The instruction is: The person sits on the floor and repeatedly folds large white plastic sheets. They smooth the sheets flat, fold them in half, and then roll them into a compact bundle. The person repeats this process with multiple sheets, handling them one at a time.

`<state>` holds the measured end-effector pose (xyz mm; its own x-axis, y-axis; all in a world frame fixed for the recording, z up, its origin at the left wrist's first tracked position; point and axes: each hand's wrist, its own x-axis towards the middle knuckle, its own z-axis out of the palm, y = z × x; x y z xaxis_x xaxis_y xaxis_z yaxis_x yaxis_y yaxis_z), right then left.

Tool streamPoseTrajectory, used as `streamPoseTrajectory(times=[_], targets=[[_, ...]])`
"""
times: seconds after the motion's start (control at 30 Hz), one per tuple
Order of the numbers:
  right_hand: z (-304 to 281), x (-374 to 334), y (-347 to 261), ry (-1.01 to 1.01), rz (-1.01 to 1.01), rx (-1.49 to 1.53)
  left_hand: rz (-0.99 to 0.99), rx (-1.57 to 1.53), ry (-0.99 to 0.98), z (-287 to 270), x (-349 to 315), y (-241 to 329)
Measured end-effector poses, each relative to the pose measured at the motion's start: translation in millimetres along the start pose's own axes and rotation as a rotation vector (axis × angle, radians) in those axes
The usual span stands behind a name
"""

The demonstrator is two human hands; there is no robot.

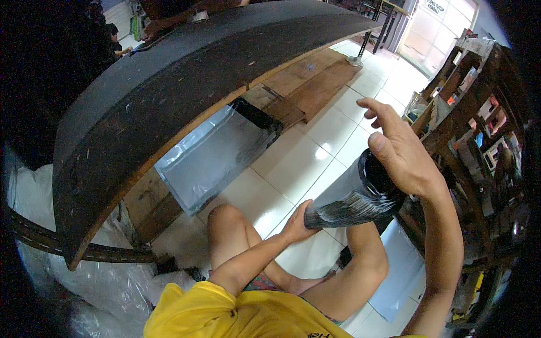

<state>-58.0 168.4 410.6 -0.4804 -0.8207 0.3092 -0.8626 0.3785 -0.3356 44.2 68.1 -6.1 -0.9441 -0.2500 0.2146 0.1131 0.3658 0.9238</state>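
A black roll [352,197], cylinder-shaped and glossy like plastic film, lies slanted above my lap. Its upper end shows a dark round rim. My left hand [296,225] is cupped around the lower end, with part of the fingers hidden behind it. Over the upper end, my right hand [397,149] is raised with its fingers stretched apart and the palm beside the rim; I cannot tell whether the palm touches it. A flat grey plastic-covered pack [217,152] with a black end rests on wooden boards in front of me.
A dark tabletop [220,67] with a worn wooden edge overhangs the left. Wooden boards [315,84] lie beneath it on white floor tiles [282,174]. To the right stands a cluttered shelf [468,129]. A pale sheet [394,276] lies by my knee, and see-through plastic [101,287] bunches at lower left.
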Motion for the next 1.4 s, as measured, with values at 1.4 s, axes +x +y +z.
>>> streamPoseTrajectory(times=[1.4], targets=[[-6.0, 11.6, 4.1, 0.015, 0.054, -0.012, 0.001, 0.034, -0.008, -6.3, 10.0, 16.8]])
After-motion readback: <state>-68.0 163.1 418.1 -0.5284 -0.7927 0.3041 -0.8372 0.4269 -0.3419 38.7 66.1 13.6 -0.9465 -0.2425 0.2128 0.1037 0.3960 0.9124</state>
